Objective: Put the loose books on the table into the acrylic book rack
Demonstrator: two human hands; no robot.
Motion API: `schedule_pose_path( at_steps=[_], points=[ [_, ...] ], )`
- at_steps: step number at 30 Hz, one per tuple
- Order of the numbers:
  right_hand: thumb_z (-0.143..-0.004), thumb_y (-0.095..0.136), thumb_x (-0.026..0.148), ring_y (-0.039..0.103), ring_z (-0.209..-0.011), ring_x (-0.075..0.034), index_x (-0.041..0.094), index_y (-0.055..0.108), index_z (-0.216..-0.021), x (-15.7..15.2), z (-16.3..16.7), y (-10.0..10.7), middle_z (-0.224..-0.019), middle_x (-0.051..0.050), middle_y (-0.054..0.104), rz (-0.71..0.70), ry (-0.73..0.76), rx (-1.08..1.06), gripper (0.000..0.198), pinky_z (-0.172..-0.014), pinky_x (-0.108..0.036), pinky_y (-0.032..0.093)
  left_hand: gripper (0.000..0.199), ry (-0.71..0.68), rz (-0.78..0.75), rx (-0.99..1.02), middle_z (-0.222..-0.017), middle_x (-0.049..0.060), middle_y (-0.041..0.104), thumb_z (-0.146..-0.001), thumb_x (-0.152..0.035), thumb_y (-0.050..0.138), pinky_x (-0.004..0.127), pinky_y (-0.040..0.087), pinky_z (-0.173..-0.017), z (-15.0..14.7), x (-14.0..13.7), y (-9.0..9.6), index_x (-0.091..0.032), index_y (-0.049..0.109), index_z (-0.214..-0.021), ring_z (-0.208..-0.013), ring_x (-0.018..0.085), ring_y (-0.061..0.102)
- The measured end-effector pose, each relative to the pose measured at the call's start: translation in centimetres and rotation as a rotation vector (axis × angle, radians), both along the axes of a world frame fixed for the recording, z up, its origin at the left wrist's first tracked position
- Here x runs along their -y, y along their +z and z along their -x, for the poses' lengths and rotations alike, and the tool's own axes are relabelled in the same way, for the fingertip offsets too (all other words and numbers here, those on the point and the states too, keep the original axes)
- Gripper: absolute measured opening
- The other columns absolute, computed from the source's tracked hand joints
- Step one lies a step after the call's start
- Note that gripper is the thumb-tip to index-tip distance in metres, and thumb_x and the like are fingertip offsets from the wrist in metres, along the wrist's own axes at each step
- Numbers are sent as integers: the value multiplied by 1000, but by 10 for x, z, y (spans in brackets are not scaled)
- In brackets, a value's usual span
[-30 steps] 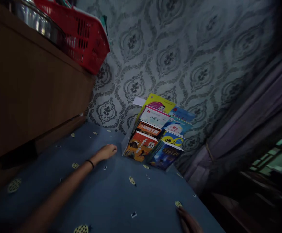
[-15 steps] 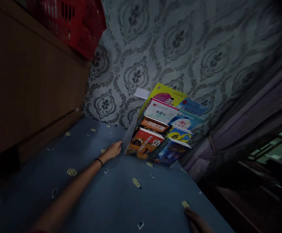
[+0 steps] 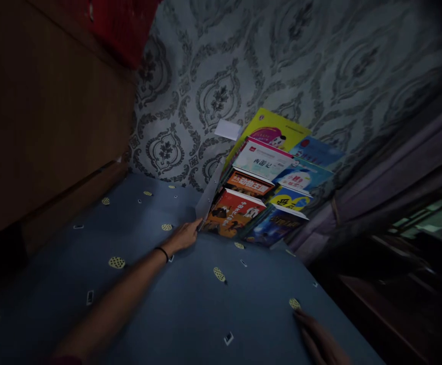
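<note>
A light-coloured book rack (image 3: 210, 195) stands against the wall at the far end of the table, with several picture books in stepped rows. Among them are a red-orange book (image 3: 236, 213) at the front left, a dark blue book (image 3: 276, 225) beside it, a white book (image 3: 264, 162) and a tall yellow one (image 3: 281, 124) behind. My left hand (image 3: 183, 237), a black band on its wrist, has its fingers closed at the lower front edge of the rack's left side panel. My right hand (image 3: 319, 337) lies on the tabletop at the lower right, fingers stretched out, holding nothing.
A blue cloth (image 3: 160, 309) with a pineapple print covers the table. On the left rises a wooden cabinet (image 3: 61, 111) with a red basket (image 3: 125, 30) on top. Patterned wallpaper (image 3: 167, 101) is behind; a purplish curtain (image 3: 376, 167) hangs at the right.
My left hand has shifted slightly right and closer, onto the rack's front edge. The view has tilted and moved a little; the rack, books and right hand look about unchanged on the table.
</note>
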State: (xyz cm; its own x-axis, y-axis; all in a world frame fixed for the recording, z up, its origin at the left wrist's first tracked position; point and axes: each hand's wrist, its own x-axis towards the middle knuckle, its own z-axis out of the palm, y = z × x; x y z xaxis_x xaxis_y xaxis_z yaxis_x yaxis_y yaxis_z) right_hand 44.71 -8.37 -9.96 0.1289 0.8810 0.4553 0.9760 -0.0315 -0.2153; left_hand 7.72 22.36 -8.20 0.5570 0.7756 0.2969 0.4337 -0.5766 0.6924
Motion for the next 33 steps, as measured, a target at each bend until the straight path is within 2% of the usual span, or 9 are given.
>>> schedule_pose_path(
  at_steps=[3, 7, 14, 18, 26, 33],
  points=[
    [-94, 44, 60, 72, -111, -30, 25, 73, -114, 0, 7, 5, -124, -10, 74, 53, -8, -39, 49, -96, -46, 60, 65, -17, -23, 5, -143, 10, 62, -89, -9, 45, 32, 45, -110, 1, -1, -3, -17, 42, -153, -130, 22, 60],
    [-94, 43, 61, 70, -114, -31, 24, 71, -113, 0, 10, 3, -124, -12, 73, 44, -24, -54, 50, -99, -49, 58, 66, -35, -63, 4, -140, 9, 64, -88, -11, 48, 30, 47, -108, 2, -2, -7, -19, 40, -154, -127, 22, 63],
    [-97, 42, 48, 67, -118, -30, 23, 66, -116, -1, 19, 6, -126, -13, 71, 68, 18, -54, 40, -103, -51, 54, 64, -38, -126, -55, -124, 10, 72, -88, -12, 48, 31, 48, -104, 4, -9, -18, -17, 42, -151, -115, 23, 67],
    [-97, 43, 41, 66, -118, -30, 22, 65, -115, -1, 26, 9, -125, -14, 70, 54, 38, -72, 34, -103, -52, 52, 55, -8, -188, -128, -120, 11, 71, -89, -12, 46, 32, 47, -104, 4, -2, -14, -16, 48, -144, -113, 23, 66],
    [-96, 42, 33, 66, -116, -28, 22, 65, -112, -2, 33, 8, -124, -13, 69, -6, 45, -98, 30, -102, -48, 52, 40, 115, -281, -339, -107, 15, 71, -96, -16, 40, 37, 51, -92, 6, 17, 0, -15, 57, -132, -99, 26, 69],
    [-94, 43, 27, 66, -112, -28, 19, 66, -108, -3, 41, 13, -121, -15, 70, -3, 31, -104, 28, -101, -47, 52, 37, 157, -334, -388, -115, 14, 72, -95, -14, 38, 38, 48, -102, 6, 29, -4, -15, 66, -119, -111, 25, 66]
  ],
)
